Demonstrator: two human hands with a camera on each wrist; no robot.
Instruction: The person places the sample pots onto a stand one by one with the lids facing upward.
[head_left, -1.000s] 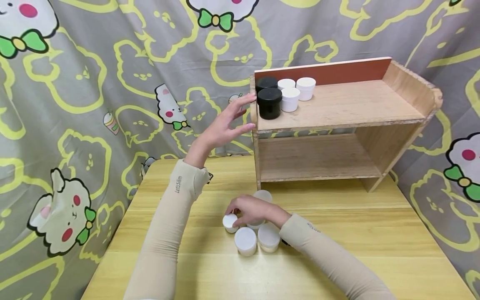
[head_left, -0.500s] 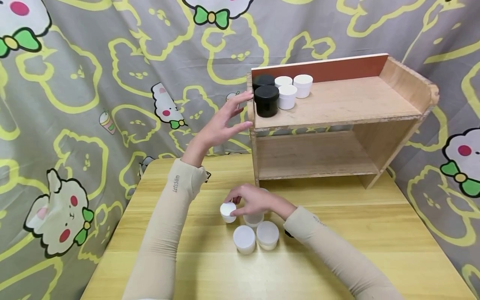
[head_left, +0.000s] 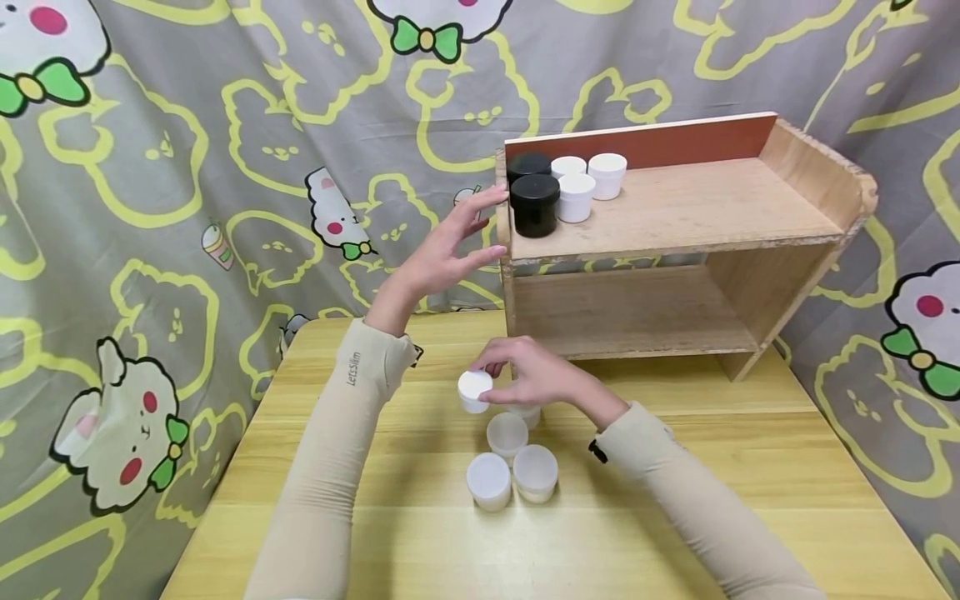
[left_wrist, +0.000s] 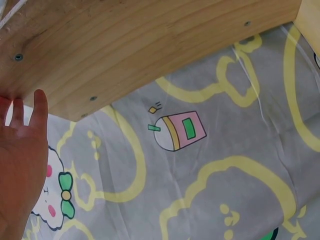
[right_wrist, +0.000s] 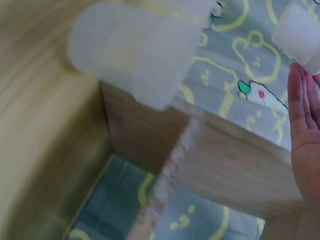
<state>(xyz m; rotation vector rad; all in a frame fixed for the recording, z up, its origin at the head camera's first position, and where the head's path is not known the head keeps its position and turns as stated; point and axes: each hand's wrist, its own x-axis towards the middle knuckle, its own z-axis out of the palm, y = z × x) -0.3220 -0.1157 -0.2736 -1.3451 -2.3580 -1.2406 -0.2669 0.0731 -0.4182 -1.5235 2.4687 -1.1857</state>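
1. A grey curtain point(head_left: 172, 92) with yellow outlines and cartoon animals hangs to the left of and behind a two-tier wooden shelf point(head_left: 697, 204).
2. A left hand point(head_left: 442, 254), its arm in a beige sleeve point(head_left: 318, 475), reaches to the shelf's left side panel, fingers spread and fairly straight, fingertips touching the wood and gripping nothing.
3. A small white jar point(head_left: 474, 398), lid up, is held above the table point(head_left: 420, 533), in front of the shelf and slightly left of its left leg.
4. Three frosted jars point(head_left: 489, 483) stand clustered in front of the shelf's left end, on the table; a fourth frosted jar point(head_left: 528, 415), closer to the shelf, is partly hidden by a hand.
5. That right hand point(head_left: 534, 372), in front of the shelf's lower left corner, pinches the small white jar between thumb and fingers.
6. Two black jars point(head_left: 536, 208) stand one behind the other at the left end of the shelf's upper board.
7. Three white jars point(head_left: 576, 200) stand grouped on the shelf's upper board, just right of the black pair.
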